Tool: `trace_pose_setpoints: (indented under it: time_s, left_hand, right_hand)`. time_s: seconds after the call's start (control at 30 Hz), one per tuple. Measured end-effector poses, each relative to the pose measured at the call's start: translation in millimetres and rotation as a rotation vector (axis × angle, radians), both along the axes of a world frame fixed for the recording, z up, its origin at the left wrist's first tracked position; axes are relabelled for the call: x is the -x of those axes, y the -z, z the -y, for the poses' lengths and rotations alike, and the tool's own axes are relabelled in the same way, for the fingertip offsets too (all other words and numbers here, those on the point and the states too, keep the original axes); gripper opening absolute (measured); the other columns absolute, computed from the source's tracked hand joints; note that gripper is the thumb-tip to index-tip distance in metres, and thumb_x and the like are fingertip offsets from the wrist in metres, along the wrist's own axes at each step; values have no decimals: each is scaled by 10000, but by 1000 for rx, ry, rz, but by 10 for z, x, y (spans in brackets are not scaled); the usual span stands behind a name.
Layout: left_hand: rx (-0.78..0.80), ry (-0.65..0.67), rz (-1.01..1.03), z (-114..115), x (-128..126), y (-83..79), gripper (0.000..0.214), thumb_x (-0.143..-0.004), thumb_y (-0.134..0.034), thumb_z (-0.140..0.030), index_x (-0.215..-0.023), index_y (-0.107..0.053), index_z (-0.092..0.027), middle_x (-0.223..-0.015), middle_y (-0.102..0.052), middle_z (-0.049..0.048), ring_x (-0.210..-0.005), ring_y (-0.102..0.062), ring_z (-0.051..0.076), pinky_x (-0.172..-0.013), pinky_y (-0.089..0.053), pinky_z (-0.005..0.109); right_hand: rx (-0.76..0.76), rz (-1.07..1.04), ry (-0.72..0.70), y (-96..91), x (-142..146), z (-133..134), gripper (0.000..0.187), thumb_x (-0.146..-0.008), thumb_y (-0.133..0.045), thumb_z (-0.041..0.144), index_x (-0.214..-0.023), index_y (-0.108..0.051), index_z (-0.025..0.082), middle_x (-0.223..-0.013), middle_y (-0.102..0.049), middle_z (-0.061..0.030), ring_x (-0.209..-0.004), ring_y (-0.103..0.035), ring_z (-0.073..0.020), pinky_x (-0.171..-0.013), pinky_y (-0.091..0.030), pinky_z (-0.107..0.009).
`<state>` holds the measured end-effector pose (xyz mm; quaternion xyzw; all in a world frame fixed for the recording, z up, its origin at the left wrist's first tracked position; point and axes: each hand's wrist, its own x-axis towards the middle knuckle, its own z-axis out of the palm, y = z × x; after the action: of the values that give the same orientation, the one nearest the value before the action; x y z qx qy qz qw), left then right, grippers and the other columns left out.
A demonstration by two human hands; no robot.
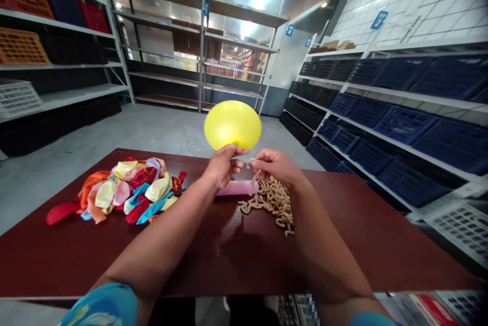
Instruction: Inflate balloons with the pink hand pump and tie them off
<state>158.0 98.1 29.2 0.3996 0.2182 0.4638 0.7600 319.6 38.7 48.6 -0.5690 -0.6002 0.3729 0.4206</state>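
My left hand point(225, 164) pinches an inflated yellow balloon point(232, 123) by its neck and holds it above the table. Close beside it, my right hand point(273, 164) has a small beige curved piece point(249, 162) between thumb and fingers. Many like it lie in a pile of beige curved pieces point(276, 200) below that hand. A pink tube point(238, 187), perhaps a balloon pump, rests on the table just under my hands, partly covered. To the left is a heap of uninflated balloons point(131, 187) in several colours.
The dark red table point(213, 265) spans the space before me. Metal shelving point(202, 51) stands at the back. Racks with blue crates point(404, 122) line the right, and shelves with orange crates point(25, 46) line the left. A white crate point(463, 227) is at the lower right.
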Motion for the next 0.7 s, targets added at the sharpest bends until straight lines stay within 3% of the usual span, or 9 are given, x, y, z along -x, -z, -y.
trace_pose_setpoints:
  time_s: [0.13, 0.23, 0.47, 0.57, 0.7]
  left_hand:
    - [-38, 41, -141, 23, -18, 28, 182, -838, -515, -293, -768, -544, -128, -550, -575, 21, -348, -453, 63, -335, -329, 183]
    - [-73, 36, -227, 24, -45, 63, 204, -844, -502, -310, -766, -548, -128, -485, -536, 1, -341, -466, 77, -335, -338, 181]
    - [-181, 19, -299, 1, -152, 212, 207, -842, -496, -303, -750, -563, -129, -525, -585, 35, -454, -563, 127, -442, -435, 226]
    - [-320, -48, -382, -24, -146, 256, 246, -834, -503, -342, -711, -579, -143, -499, -563, 16, -437, -530, 113, -459, -405, 217]
    - [-546, -176, -507, -67, -98, 277, 293, -826, -506, -367, -630, -579, -163, -489, -515, -13, -449, -448, 94, -475, -325, 208]
  right_hand:
    - [-300, 282, 59, 79, 127, -29, 160, -741, -637, 349, -794, -702, 214, -699, -664, -11, -602, -569, -122, -568, -414, -249]
    - [-475, 525, 111, 121, 149, -24, 143, -783, -580, 274, -800, -718, 243, -786, -675, -22, -711, -582, -146, -647, -403, -266]
    - [-448, 729, 233, 179, 145, -40, 144, -756, -584, 283, -645, -642, 212, -675, -625, -10, -618, -517, -117, -577, -331, -244]
    - [-388, 530, 276, 184, 174, -96, 95, -705, -627, 307, -730, -616, 216, -602, -597, 22, -558, -494, -107, -542, -333, -236]
    - [-123, -117, 251, 124, 167, -161, 251, -640, -679, 321, -823, -548, 209, -518, -547, 62, -393, -385, -66, -391, -257, -201]
